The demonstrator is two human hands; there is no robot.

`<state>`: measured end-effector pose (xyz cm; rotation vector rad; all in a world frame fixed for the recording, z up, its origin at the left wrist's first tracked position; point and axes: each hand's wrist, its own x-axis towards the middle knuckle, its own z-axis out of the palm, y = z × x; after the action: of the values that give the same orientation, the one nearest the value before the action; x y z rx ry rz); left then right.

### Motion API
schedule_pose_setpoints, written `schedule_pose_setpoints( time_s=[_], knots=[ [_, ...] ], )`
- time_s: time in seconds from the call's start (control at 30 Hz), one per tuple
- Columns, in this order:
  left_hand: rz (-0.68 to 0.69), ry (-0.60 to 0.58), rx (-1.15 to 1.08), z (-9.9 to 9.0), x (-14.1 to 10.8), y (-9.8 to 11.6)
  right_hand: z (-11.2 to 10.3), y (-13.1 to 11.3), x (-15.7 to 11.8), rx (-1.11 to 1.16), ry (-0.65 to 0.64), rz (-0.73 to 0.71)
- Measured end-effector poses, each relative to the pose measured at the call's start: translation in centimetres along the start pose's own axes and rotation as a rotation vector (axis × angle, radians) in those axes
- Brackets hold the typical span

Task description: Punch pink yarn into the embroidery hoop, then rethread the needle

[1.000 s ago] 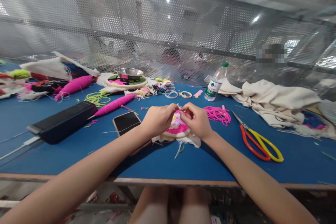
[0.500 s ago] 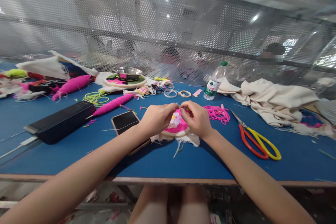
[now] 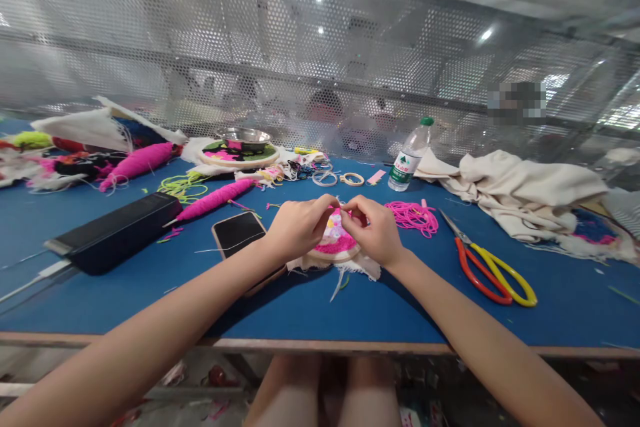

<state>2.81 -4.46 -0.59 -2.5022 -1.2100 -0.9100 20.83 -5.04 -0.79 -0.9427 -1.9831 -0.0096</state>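
Over a small embroidery hoop [image 3: 334,250] with pink, white and purple stitching, my left hand [image 3: 305,221] and my right hand [image 3: 374,225] meet with fingertips pinched close together. Whatever sits between the fingers is too small and hidden to name. White frayed fabric [image 3: 367,267] spreads out from under the hoop onto the blue table. Just right of my right hand lies a loose tangle of pink yarn [image 3: 413,217]. A phone [image 3: 240,233] lies partly under my left wrist.
Scissors with red and yellow handles [image 3: 490,270] lie at right. Behind stand a water bottle [image 3: 407,160] and crumpled cream cloth [image 3: 515,190]. At left are a black power bank [image 3: 115,230], pink yarn spools [image 3: 215,200] and a larger hoop [image 3: 237,159] under a metal bowl [image 3: 245,137].
My right hand has shifted and turned slightly at the fingertips, dipping a little lower over the hoop. My left hand stays nearly in place, and both remain pinched.
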Motion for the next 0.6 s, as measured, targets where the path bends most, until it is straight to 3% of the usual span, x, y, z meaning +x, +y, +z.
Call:
schedule_pose_setpoints(
  time_s=[0.4,0.6],
  knots=[
    [-0.013,-0.028,-0.022,-0.26,-0.02,0.09,-0.08,-0.15,-0.03,-0.038,-0.051,-0.053],
    [-0.057,-0.056,-0.108,-0.75,0.22,0.33,0.11,-0.42,-0.16,0.027,-0.061,0.004]
  ],
)
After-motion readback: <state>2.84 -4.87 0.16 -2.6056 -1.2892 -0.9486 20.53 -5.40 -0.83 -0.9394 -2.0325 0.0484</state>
